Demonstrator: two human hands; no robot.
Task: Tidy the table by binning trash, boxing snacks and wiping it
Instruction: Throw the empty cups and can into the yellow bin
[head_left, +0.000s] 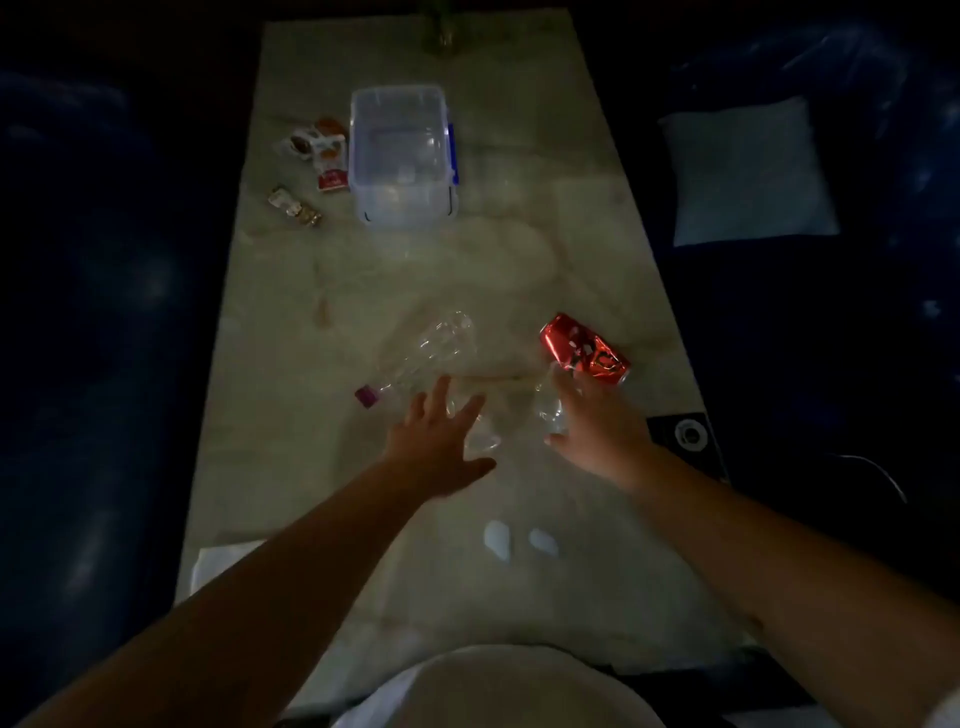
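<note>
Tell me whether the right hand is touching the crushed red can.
Touching. In the head view the right hand has its fingertips on the near end of the crushed red can, with no table showing between them.

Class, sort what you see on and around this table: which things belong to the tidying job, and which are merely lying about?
Part of the job:
crushed red can
clear plastic bottle
clear plastic cup, gripped by the right hand
snack packets
wrapped sweets
clear storage box
white tissue
left hand, open

Just lying about:
pale cushion
black device
</note>
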